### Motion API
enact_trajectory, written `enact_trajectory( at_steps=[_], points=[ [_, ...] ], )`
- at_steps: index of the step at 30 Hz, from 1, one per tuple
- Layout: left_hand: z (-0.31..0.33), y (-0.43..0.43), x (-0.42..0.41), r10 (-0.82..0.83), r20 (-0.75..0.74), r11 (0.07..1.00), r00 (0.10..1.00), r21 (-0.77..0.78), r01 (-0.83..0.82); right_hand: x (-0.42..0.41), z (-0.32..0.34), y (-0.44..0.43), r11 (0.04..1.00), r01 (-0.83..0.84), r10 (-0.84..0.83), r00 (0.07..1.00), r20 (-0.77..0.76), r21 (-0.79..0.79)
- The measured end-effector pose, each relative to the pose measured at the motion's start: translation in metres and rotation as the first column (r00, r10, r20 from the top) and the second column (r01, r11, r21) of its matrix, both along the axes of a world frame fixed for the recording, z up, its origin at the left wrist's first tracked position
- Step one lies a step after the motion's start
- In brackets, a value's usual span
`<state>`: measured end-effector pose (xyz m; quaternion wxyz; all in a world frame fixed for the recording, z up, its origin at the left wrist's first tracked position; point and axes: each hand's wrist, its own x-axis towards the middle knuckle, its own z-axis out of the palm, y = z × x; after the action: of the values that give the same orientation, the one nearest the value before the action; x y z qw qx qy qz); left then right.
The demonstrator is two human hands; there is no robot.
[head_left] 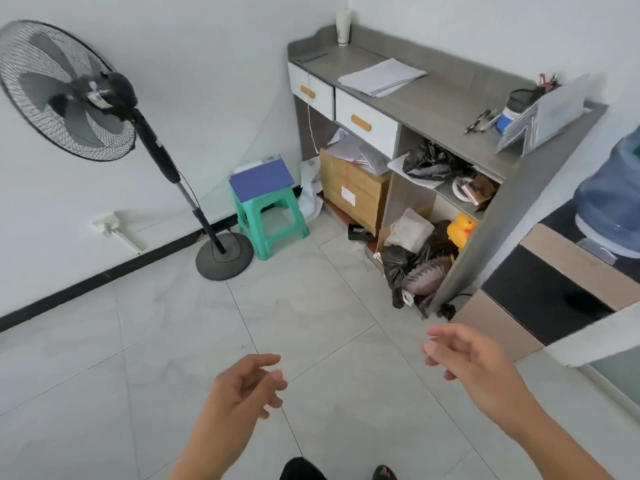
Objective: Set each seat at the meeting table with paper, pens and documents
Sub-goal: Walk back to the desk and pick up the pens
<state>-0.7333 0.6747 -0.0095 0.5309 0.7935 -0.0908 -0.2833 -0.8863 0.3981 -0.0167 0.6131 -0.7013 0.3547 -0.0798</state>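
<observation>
A stack of white paper (382,77) lies on top of a grey desk (446,105) in the far corner. Several pens (482,121) lie loose on the desk further right, beside a black mesh pen holder (521,98) and a standing white document folder (550,112). My left hand (242,389) hangs over the floor tiles at the lower middle, fingers loosely curled, holding nothing. My right hand (464,358) is held out lower right, fingers relaxed and empty, well short of the desk.
A black pedestal fan (86,95) stands at the left wall. A green stool (272,216) carries a blue folder (261,178). Under the desk are a cardboard box (353,192), bags and a yellow duck toy (462,228). A water bottle (613,195) stands at right.
</observation>
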Motion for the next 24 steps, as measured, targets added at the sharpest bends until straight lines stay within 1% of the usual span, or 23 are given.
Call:
enact_trajectory(
  at_steps=[5,8,11,14,17,20,24],
  points=[
    [-0.019,-0.036,0.084,0.066,-0.039,0.998,0.997,0.024,-0.065,0.108,-0.002,-0.053,0.998,-0.059,0.059,0.998,0.027,-0.027],
    [-0.029,-0.060,0.154,0.051,-0.022,0.998,0.998,0.027,-0.051,0.167,-0.013,-0.072,0.999,-0.029,0.030,0.999,0.022,-0.019],
    [-0.021,-0.090,0.229,0.019,-0.034,1.000,0.999,0.015,-0.018,0.222,-0.019,-0.091,1.000,0.023,-0.023,1.000,-0.004,0.014],
    [-0.002,-0.124,0.302,-0.027,-0.030,1.000,0.999,0.013,0.027,0.274,-0.010,-0.111,0.996,0.086,-0.086,0.996,-0.016,0.029],
    [0.003,-0.163,0.367,-0.129,0.006,0.991,0.992,0.044,0.129,0.315,0.001,-0.139,0.989,0.146,-0.147,0.989,-0.009,-0.012],
    [0.006,-0.209,0.415,-0.222,0.020,0.974,0.975,0.048,0.221,0.344,0.003,-0.168,0.979,0.203,-0.204,0.979,-0.009,-0.027],
    [-0.002,-0.274,0.471,-0.276,0.012,0.961,0.961,0.029,0.276,0.383,-0.009,-0.215,0.967,0.256,-0.256,0.965,-0.054,0.002]
  ],
)
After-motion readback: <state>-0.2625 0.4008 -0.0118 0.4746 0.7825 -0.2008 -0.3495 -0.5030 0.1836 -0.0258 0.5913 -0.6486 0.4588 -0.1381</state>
